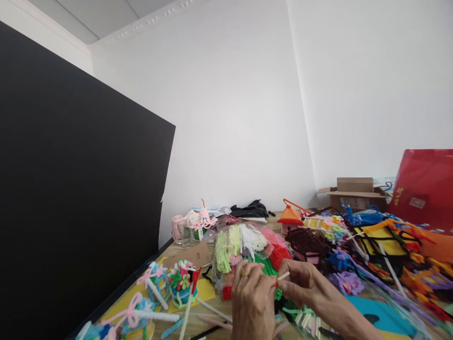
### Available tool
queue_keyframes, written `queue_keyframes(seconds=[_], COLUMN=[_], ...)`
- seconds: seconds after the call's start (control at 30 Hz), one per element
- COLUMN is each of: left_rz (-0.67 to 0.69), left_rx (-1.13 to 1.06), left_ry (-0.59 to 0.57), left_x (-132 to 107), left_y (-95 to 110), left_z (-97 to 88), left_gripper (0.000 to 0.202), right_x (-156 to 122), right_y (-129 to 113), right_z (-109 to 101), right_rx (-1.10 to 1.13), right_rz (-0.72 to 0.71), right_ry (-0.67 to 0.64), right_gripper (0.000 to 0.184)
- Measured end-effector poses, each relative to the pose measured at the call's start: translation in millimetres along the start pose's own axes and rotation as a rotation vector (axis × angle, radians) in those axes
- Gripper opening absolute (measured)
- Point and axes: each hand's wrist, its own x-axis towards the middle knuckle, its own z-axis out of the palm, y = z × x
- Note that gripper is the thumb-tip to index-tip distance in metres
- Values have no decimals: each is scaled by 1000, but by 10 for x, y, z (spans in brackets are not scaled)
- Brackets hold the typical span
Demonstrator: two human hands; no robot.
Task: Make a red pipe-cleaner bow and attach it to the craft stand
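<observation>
My left hand [252, 298], a ring on one finger, is closed with its back toward me and hides most of what it grips. My right hand [308, 285] is pinched, its fingertips meeting the left hand. A short pale stick [284, 276] pokes out between the fingers of my right hand. At its lower end, where both hands meet, shows a small orange bit, too small to name. Behind the hands lie bagged bundles of pipe cleaners [253, 238] in pale green, white, pink and red. Green pipe cleaners [265, 265] are partly hidden by my fingers.
Pipe-cleaner flowers in a blue pot [183, 284] and pink bows [129, 311] lie left. A red scissor-like tool [196, 278] stands near them. Right are an orange-roofed little house [289, 217], purple flowers [347, 282] and a cardboard box [356, 200]. A black panel [81, 189] borders the left.
</observation>
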Motion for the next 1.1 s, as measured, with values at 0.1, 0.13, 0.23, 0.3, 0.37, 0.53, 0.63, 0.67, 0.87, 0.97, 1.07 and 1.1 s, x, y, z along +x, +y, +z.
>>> queue_keyframes(seconds=[0.1,0.13,0.23,0.3,0.37,0.53,0.63,0.67,0.87,0.97,1.07,1.1], left_rz=[-141,-210,-446,-606,-733,-831,-886,-904,-839,-569,-174,-67], left_rx=[-133,-185,-316,-395,-509,-729,-981,-1082,-1011,-554,-186,-104], left_ry=[-129,-183,-348,-425,-453,-430,-432,-436,-383,-240,-65,-8], left_x=[25,45,122,168,190,150,110,101,75,47,-5,-24], left_y=[32,50,105,127,130,70,24,14,42,59,44,39], left_z=[-43,-66,-151,-199,-226,-226,-201,-188,-108,-85,-48,-31], left_gripper=[21,23,22,23,31,12,13,15,13,29,35,32], right_x=[-20,-29,-56,-72,-83,-102,-110,-112,-102,-78,-63,-62], right_y=[-22,-30,-63,-90,-116,-177,-223,-237,-231,-189,-165,-163], right_z=[-21,-28,-48,-60,-73,-91,-85,-83,-103,-114,-96,-84], right_rx=[-47,-61,-101,-106,-95,-92,-96,-97,-97,-62,0,16], right_rz=[19,30,51,48,48,68,74,75,43,25,31,40], right_ry=[-25,-30,-49,-69,-91,-100,-89,-86,-37,20,80,98], right_gripper=[33,33,32,31,31,28,27,28,33,35,34,33])
